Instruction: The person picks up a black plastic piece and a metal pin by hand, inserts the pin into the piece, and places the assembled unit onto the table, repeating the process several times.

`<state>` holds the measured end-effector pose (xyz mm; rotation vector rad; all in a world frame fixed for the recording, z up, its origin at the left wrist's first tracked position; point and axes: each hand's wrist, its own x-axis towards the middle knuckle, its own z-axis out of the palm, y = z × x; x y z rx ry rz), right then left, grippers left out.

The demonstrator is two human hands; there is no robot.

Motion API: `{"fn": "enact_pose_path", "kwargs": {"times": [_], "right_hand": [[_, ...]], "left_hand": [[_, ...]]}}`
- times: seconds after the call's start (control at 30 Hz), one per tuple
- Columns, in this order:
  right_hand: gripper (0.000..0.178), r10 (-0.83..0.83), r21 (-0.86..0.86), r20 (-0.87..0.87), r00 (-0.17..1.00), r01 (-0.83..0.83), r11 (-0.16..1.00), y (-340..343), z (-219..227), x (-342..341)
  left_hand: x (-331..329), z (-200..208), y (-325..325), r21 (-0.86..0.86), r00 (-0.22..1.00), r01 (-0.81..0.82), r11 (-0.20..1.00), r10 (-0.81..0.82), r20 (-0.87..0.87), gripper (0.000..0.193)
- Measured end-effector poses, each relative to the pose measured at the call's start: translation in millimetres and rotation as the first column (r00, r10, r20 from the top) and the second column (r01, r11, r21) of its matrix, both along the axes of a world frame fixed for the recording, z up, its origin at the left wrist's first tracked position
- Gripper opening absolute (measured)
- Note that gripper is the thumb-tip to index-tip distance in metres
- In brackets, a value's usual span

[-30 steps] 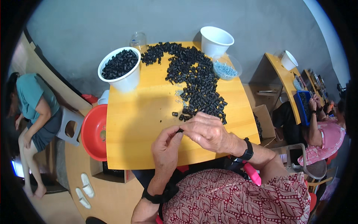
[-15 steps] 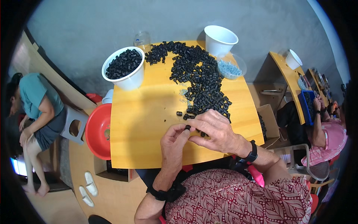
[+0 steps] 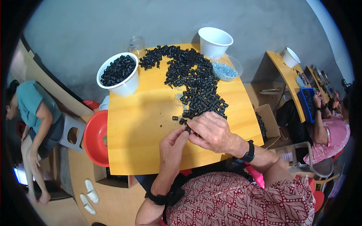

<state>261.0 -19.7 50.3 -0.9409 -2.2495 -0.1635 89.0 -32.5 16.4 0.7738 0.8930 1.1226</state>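
Low over the front of the yellow table (image 3: pixel 135 143), my left hand (image 3: pixel 171 148) pinches a small black plastic cylinder (image 3: pixel 187 129) between thumb and fingertips. My right hand (image 3: pixel 213 132) meets it from the right, its fingers closed at the top of the cylinder; whatever they grip is hidden. Just beyond the fingertips lie a few loose black cylinders (image 3: pixel 175 118). A large heap of the same black cylinders (image 3: pixel 194 84) spreads toward the far edge. Small silver screws (image 3: pixel 178 96) are scattered along the heap's left side.
A white bucket (image 3: pixel 128 88) of black cylinders stands far left, near a clear jar (image 3: pixel 136 46). Far right are another white bucket (image 3: pixel 213 49) and a clear tub (image 3: pixel 228 78) of screws. A red basin (image 3: pixel 90 139) is left of the table. Other people sit on both sides.
My right fingertips have closed in on the black cylinder in my left hand, so the two hands now touch. The whole view has shifted slightly.
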Motion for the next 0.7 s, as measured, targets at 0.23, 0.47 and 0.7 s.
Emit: {"fn": "enact_pose_path", "kwargs": {"times": [0.23,0.47,0.7], "right_hand": [[0.036,-0.021,0.063,0.022,1.000,0.020,0.998,-0.1,-2.5,-1.2],[0.028,-0.025,0.074,0.042,0.999,0.022,0.997,8.0,-5.7,-1.9],[0.019,-0.026,0.071,-0.038,0.999,0.029,0.997,12.9,-12.8,-2.0]], "left_hand": [[-1.7,-4.4,2.2,0.020,0.997,0.054,0.998,-0.052,-0.050,0.023],[1.2,-6.0,6.8,0.014,0.995,0.021,1.000,-0.019,-0.094,0.021],[8.5,-2.7,13.6,-0.017,0.992,0.015,1.000,-0.017,-0.126,0.021]]}}
